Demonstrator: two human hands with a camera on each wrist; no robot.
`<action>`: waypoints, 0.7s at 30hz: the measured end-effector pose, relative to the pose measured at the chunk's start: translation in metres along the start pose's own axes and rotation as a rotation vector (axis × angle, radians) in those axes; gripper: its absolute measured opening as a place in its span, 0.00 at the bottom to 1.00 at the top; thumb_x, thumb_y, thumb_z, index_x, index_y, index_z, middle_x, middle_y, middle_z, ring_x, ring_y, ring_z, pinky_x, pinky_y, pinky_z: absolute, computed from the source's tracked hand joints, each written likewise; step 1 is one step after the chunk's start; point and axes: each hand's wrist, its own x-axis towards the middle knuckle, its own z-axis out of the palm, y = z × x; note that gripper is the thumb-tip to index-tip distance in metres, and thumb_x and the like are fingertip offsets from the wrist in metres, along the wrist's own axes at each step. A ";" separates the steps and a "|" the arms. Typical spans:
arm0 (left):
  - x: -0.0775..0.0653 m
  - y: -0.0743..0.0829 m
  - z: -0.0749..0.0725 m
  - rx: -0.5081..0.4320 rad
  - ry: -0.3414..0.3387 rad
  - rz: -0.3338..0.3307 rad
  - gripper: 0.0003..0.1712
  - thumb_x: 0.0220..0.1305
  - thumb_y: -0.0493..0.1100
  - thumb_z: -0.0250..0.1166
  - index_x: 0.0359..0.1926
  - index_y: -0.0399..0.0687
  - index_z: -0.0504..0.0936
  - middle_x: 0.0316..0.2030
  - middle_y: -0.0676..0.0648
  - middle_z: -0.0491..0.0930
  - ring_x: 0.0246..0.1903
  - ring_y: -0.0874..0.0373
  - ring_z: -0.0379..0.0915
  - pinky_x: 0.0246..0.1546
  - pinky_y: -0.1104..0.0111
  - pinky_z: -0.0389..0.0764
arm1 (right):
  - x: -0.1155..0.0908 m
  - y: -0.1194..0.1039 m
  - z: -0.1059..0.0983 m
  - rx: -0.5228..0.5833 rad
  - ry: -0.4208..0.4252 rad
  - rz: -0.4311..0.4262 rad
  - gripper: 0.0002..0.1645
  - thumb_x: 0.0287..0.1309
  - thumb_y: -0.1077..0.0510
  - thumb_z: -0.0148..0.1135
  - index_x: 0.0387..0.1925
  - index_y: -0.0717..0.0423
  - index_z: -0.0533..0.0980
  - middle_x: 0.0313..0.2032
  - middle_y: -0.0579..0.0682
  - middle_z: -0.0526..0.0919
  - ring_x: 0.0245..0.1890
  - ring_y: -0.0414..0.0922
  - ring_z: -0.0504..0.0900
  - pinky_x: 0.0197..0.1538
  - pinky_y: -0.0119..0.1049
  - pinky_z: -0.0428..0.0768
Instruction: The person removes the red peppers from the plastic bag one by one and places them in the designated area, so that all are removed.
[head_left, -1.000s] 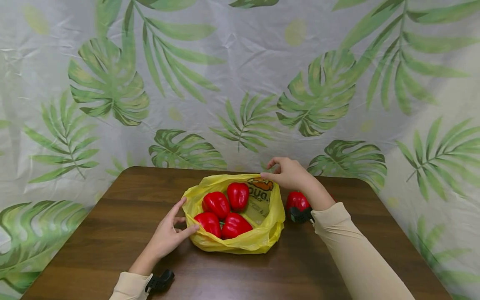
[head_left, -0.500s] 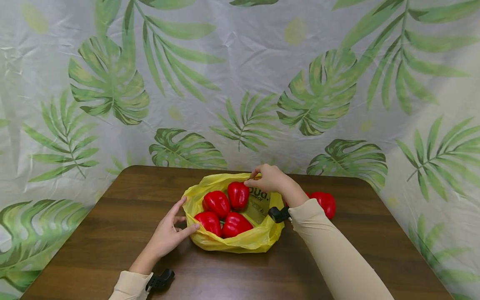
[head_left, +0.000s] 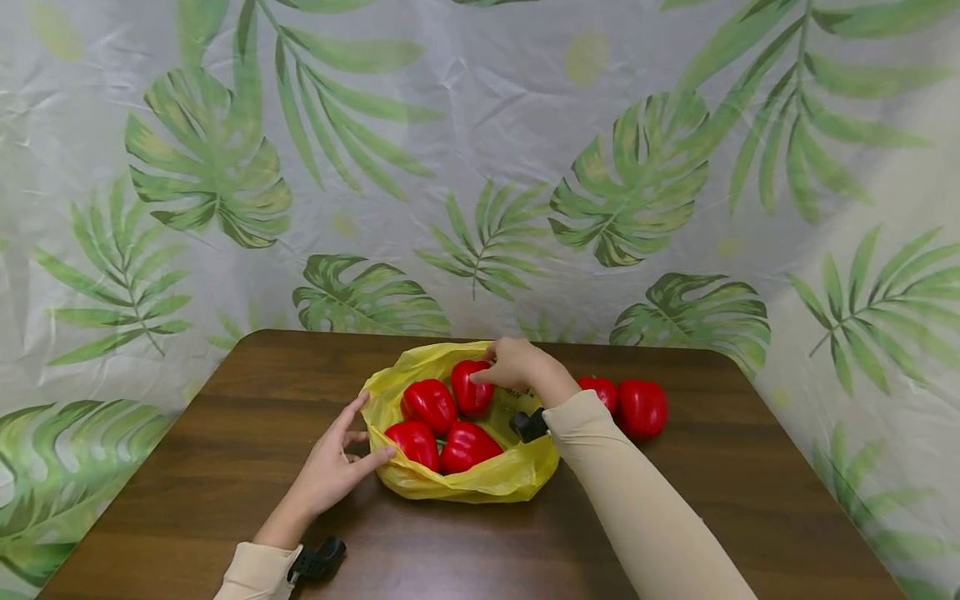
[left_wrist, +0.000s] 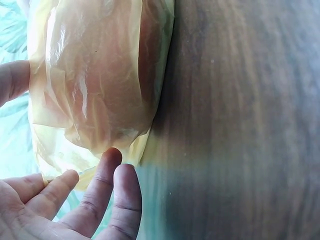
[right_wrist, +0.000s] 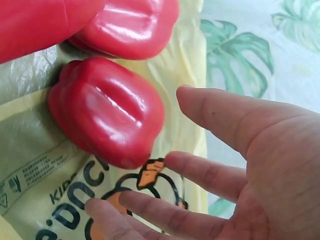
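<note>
A yellow plastic bag (head_left: 495, 490) lies on the table with its mouth wide, and several red bell peppers sit inside. My left hand (head_left: 327, 471) rests against the bag's left side, thumb and fingers spread and touching the plastic; the left wrist view has its fingertips (left_wrist: 111, 160) at the bag's outer wall. Over the far right of the bag's mouth, my right hand (head_left: 521, 367) reaches in beside the rearmost bell pepper (head_left: 471, 390). In the right wrist view its fingers are extended and apart around that bell pepper (right_wrist: 107, 112), with a gap at the thumb (right_wrist: 215, 110).
Two more red bell peppers stand on the table right of the bag, one (head_left: 641, 410) in full view and one (head_left: 600, 390) partly behind the right sleeve. A leaf-patterned cloth (head_left: 480, 167) hangs behind the wooden table (head_left: 247, 417).
My right hand has moved left and down, from the bag's far right rim to the rearmost bell pepper. The bell peppers on the right came into view behind the sleeve. My left hand stays put.
</note>
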 end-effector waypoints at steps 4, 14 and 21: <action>0.000 0.000 0.000 0.002 0.004 -0.004 0.56 0.67 0.50 0.77 0.86 0.50 0.54 0.85 0.39 0.53 0.66 0.36 0.78 0.45 0.72 0.85 | 0.007 -0.003 0.005 0.005 -0.005 0.012 0.39 0.75 0.44 0.66 0.78 0.56 0.70 0.25 0.46 0.78 0.17 0.40 0.64 0.30 0.32 0.73; 0.000 0.001 0.000 0.016 0.014 0.015 0.56 0.67 0.50 0.77 0.86 0.47 0.55 0.84 0.38 0.56 0.65 0.37 0.79 0.43 0.72 0.85 | 0.010 -0.010 0.013 0.029 0.003 0.006 0.40 0.74 0.47 0.66 0.79 0.58 0.68 0.61 0.57 0.85 0.27 0.42 0.72 0.38 0.33 0.75; 0.000 0.001 0.001 0.014 0.018 0.017 0.56 0.66 0.49 0.78 0.85 0.47 0.56 0.84 0.37 0.56 0.64 0.37 0.79 0.41 0.72 0.85 | 0.013 -0.012 0.017 0.004 0.002 0.013 0.39 0.74 0.47 0.66 0.79 0.57 0.68 0.60 0.56 0.85 0.26 0.42 0.74 0.37 0.33 0.76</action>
